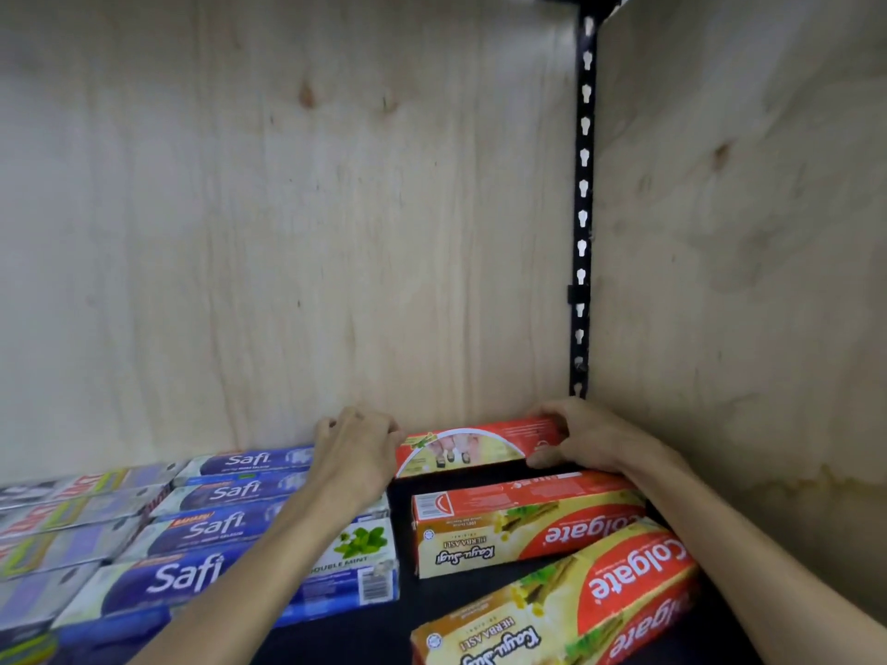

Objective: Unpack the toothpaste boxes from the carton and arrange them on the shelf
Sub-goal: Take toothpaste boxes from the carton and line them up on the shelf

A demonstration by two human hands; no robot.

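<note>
Both hands grasp one red Colgate toothpaste box (473, 446) lying lengthwise against the plywood back panel (288, 232) at the rear of the dark shelf (403, 597). The left hand (355, 453) curls its fingers over the box's left end; the right hand (583, 436) clasps the right end, fingers over the top edge and thumb on the front face. In front of this box, a second Colgate box (523, 525) lies flat with its lettering upside down to the viewer, and a third Colgate box (561, 602) lies nearer still, angled and tilted, its right end higher. To the left, just beside the held box, a column of blue Safi toothpaste boxes (216, 520) runs from the panel towards the viewer, partly covered by the left forearm. Further left lie blurred boxes (62, 520) whose labels cannot be read. A black slotted upright (581, 208) stands in the corner where the back panel meets the plywood side wall (744, 232).
</note>
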